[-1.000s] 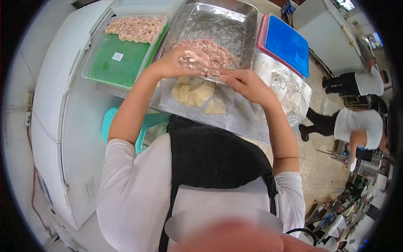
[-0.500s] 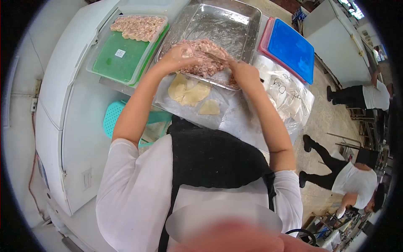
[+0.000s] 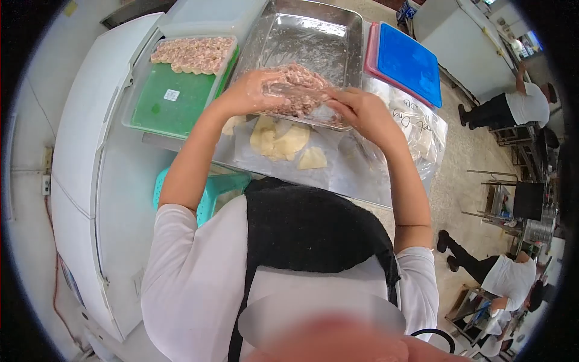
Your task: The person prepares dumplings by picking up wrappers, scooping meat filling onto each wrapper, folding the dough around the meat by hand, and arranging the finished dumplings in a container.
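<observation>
Cupping the left hand [image 3: 253,93] against ground meat [image 3: 304,75] in the metal tray [image 3: 313,37] — with fingers curved, loosely apart — and gripping a thin, blurred utensil [image 3: 309,93] tightly in the right hand [image 3: 367,114].

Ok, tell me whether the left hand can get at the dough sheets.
Probably yes: the dough sheets lie uncovered nearside of the metal tray, and the left hand, at the minced meat, need only draw back over the rim.

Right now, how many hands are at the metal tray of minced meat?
2: the left hand at the left side of the minced meat, and the right hand at the near right corner of the metal tray.
</observation>
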The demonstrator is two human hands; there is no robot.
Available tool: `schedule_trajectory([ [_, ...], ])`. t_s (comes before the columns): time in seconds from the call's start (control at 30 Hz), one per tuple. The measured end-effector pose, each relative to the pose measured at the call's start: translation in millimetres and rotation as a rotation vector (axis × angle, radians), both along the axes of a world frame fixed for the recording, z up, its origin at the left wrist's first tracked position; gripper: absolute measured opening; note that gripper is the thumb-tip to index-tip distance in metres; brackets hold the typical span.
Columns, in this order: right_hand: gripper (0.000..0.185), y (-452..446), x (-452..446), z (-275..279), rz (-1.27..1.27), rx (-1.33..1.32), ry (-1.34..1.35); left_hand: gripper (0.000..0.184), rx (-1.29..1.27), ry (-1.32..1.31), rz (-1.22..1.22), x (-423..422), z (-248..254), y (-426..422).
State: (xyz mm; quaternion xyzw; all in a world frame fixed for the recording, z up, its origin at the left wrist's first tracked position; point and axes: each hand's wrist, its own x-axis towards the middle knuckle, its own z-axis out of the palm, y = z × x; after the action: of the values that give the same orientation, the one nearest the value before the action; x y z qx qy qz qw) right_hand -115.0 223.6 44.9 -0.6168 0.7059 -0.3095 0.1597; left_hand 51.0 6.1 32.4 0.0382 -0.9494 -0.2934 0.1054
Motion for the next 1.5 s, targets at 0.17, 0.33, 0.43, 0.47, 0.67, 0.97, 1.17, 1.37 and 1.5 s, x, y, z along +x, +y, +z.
schedule_trajectory([
  [0.17, 0.024, -22.8, 40.6, 7.8, -0.113, -0.141, 0.275, 0.053, 0.179, -0.01, 0.046, 24.5, 7.1, -26.4],
  [0.33, 0.028, -48.0, 80.1, 37.9, -0.146, -0.155, 0.199, 0.051, 0.325, 0.075, 0.101, 73.1, 14.8, -54.0],
  [0.43, 0.029, -73.1, 119.8, 11.6, -0.114, -0.105, 0.186, 0.052, 0.269, 0.071, 0.066, 89.8, -4.9, -83.0],
  [0.47, 0.029, -81.1, 126.9, -0.4, -0.106, -0.091, 0.162, 0.053, 0.161, 0.137, 0.107, 94.7, -17.3, -94.9],
  [0.67, 0.031, -68.0, 134.0, -2.6, -0.331, -0.071, 0.0, 0.045, 0.192, 0.147, 0.3, 157.9, -21.1, -165.0],
  [0.97, 0.03, 56.0, 136.7, -84.8, -0.817, -0.118, -0.63, 0.066, -0.041, 0.112, 0.663, 169.0, -73.6, -277.0],
  [1.17, 0.031, 60.0, 134.4, -93.4, -0.912, -0.126, -0.683, 0.077, -0.081, -0.055, 0.714, 140.5, -70.6, -262.7],
  [1.37, 0.037, 28.0, 79.4, -78.3, -0.563, 0.09, -0.053, 0.078, -0.197, 0.06, 0.556, 117.2, -97.6, -295.6],
  [1.5, 0.041, 22.1, 5.1, -47.7, -0.439, 0.526, 0.539, 0.068, -0.268, -0.088, 0.551, 123.5, -52.0, -212.9],
])
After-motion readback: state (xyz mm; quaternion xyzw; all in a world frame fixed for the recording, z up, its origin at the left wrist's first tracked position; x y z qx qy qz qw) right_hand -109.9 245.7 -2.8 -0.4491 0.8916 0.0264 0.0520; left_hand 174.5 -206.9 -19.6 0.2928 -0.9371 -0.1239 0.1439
